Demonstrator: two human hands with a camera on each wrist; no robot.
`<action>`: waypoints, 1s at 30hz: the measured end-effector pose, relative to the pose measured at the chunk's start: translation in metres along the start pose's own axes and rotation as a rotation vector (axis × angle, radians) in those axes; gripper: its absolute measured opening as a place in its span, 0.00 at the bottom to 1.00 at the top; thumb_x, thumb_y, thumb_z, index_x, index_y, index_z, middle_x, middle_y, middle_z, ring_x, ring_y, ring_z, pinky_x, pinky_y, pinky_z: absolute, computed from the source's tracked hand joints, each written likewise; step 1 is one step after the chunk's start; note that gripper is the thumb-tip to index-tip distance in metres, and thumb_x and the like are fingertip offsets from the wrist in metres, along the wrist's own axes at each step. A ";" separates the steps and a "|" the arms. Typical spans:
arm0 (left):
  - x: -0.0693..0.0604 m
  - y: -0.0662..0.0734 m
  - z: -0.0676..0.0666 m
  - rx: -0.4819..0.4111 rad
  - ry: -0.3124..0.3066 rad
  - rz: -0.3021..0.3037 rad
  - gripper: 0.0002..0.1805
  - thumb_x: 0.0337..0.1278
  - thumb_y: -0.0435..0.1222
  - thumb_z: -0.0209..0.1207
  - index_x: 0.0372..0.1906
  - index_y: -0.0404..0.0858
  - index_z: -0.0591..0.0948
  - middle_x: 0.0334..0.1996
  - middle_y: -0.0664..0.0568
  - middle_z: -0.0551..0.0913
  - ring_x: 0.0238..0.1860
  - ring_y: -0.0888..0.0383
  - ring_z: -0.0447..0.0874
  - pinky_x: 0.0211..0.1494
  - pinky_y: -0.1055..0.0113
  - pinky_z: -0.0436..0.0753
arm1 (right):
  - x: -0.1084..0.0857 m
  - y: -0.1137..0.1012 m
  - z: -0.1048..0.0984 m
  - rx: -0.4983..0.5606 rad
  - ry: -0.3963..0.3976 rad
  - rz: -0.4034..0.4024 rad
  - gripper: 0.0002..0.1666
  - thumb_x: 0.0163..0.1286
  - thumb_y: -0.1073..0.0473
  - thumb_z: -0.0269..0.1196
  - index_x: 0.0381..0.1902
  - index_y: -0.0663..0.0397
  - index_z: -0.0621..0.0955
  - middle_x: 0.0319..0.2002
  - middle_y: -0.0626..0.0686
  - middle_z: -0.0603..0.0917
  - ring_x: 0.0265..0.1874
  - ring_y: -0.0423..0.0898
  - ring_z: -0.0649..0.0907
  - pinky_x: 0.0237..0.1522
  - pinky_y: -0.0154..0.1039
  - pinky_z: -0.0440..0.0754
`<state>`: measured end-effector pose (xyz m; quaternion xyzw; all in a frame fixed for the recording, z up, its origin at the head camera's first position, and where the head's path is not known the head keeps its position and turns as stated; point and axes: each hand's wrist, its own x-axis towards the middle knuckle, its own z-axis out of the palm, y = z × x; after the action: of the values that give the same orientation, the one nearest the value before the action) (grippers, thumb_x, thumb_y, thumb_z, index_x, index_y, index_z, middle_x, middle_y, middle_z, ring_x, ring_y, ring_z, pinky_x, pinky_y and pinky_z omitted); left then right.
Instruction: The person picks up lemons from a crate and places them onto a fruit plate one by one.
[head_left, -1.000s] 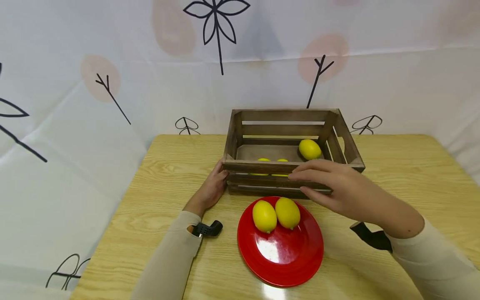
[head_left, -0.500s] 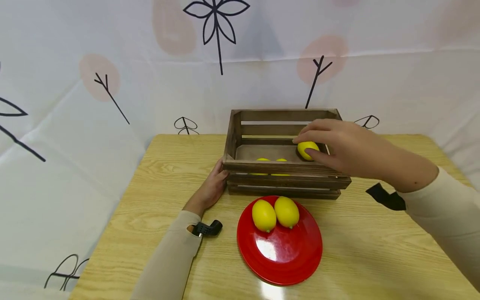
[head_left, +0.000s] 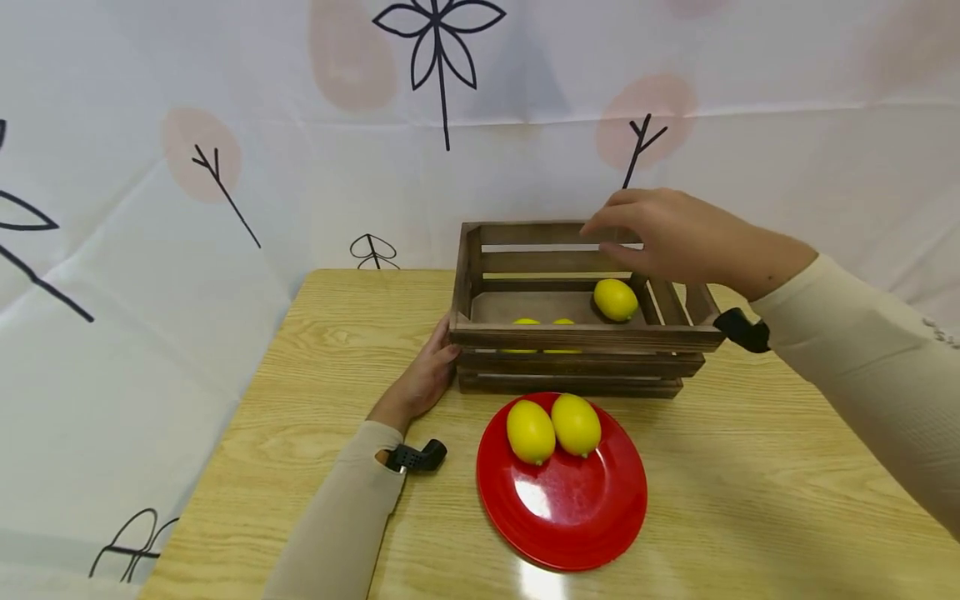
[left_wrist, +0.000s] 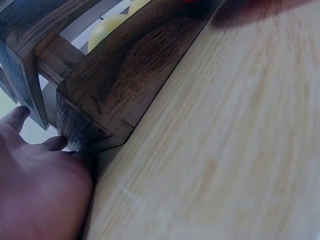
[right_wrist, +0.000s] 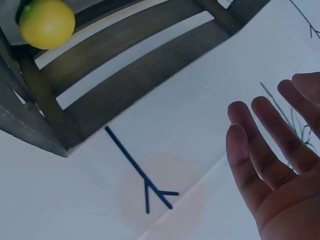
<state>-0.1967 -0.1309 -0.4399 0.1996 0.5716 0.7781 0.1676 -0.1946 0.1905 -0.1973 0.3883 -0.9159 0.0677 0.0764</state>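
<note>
Wooden table [head_left: 330,358] carries the slatted crate [head_left: 585,337], red plate [head_left: 562,521] just in front, right hand [head_left: 667,237] in the air near the crate's back right, fingers loosely bent, slightly apart, left hand [head_left: 423,379] against the left end, fingers relaxed, three lemons [head_left: 615,300] inside, two lemons [head_left: 530,432] on the plate.

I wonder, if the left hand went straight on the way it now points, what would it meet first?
Most likely the wooden crate: the left hand is right at its left side and points toward it in the head view. Exact contact is partly hidden.
</note>
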 end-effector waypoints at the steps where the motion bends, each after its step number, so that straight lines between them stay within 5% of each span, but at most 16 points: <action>1: 0.000 0.000 0.000 0.000 -0.004 0.000 0.47 0.67 0.49 0.57 0.82 0.53 0.42 0.82 0.45 0.39 0.80 0.45 0.39 0.79 0.43 0.40 | 0.003 0.003 0.001 0.012 -0.013 0.012 0.17 0.71 0.63 0.63 0.56 0.55 0.83 0.51 0.57 0.83 0.42 0.51 0.85 0.46 0.52 0.84; 10: 0.001 -0.001 -0.001 0.003 -0.008 0.003 0.35 0.75 0.38 0.33 0.82 0.49 0.39 0.81 0.42 0.38 0.79 0.44 0.37 0.79 0.43 0.39 | 0.030 0.026 0.009 0.086 -0.117 0.100 0.17 0.72 0.63 0.60 0.56 0.57 0.83 0.51 0.60 0.84 0.42 0.53 0.85 0.47 0.52 0.82; 20: 0.000 -0.002 0.002 -0.007 0.033 -0.018 0.37 0.73 0.38 0.36 0.82 0.46 0.38 0.81 0.43 0.39 0.80 0.43 0.36 0.80 0.45 0.39 | 0.049 0.052 0.022 0.158 -0.330 0.187 0.22 0.76 0.56 0.56 0.63 0.59 0.77 0.54 0.64 0.84 0.57 0.65 0.80 0.58 0.63 0.75; 30: 0.002 -0.002 0.006 -0.004 0.034 -0.011 0.39 0.72 0.39 0.40 0.82 0.46 0.39 0.81 0.43 0.38 0.80 0.44 0.37 0.80 0.47 0.39 | 0.055 0.071 0.039 0.207 -0.434 0.245 0.24 0.77 0.55 0.55 0.65 0.62 0.76 0.53 0.65 0.84 0.52 0.61 0.82 0.55 0.60 0.78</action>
<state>-0.1954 -0.1246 -0.4396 0.1829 0.5737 0.7817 0.1626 -0.2867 0.1940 -0.2292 0.2858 -0.9392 0.0850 -0.1706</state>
